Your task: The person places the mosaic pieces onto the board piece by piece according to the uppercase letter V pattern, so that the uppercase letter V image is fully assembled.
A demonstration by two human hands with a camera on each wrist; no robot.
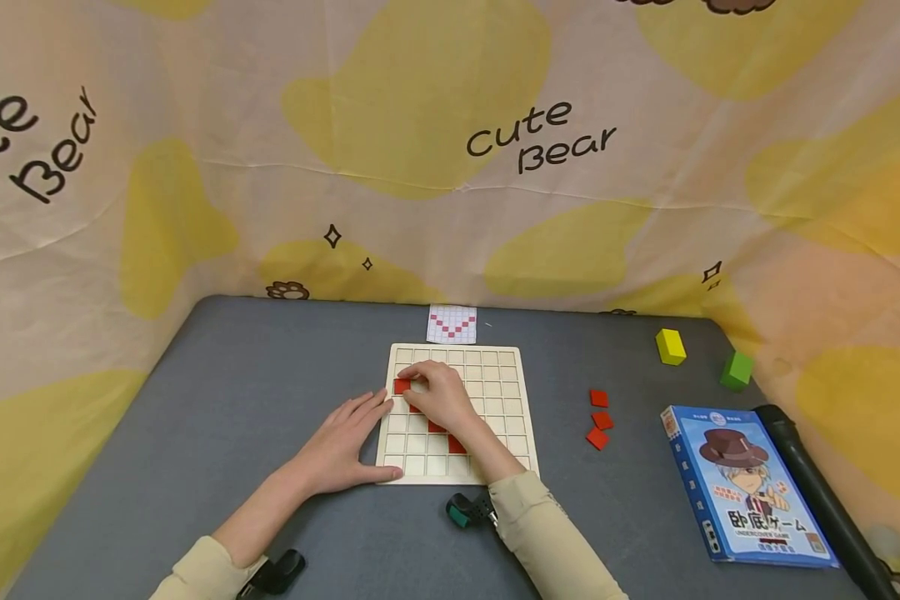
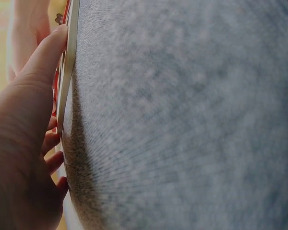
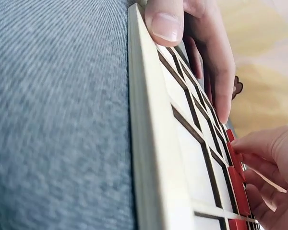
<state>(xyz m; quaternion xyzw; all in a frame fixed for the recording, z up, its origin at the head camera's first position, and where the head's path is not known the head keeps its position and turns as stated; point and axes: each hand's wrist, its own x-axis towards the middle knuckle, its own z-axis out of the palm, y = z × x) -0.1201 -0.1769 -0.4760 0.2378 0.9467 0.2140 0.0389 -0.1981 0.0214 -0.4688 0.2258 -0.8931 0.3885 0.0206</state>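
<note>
A pale gridded board (image 1: 495, 417) lies on the grey table, with red square tiles in a diagonal row on its left side. My left hand (image 1: 348, 446) rests at the board's left edge, fingers extended, its thumb on the near left corner. Over the board, my right hand (image 1: 442, 400) has its index finger and thumb on either side of the upper-left red tile (image 1: 402, 386). From the right wrist, the thumb tip shows right against the red tiles (image 3: 237, 189). That hand partly covers the lower tiles of the row.
Behind the board lies a small card (image 1: 452, 325) with a red V pattern on a grid. Loose red tiles (image 1: 602, 420) sit to the right. Farther right are a yellow block (image 1: 671, 347), a green block (image 1: 737, 370), a blue game box (image 1: 750, 487) and a black tube-like object (image 1: 825, 500).
</note>
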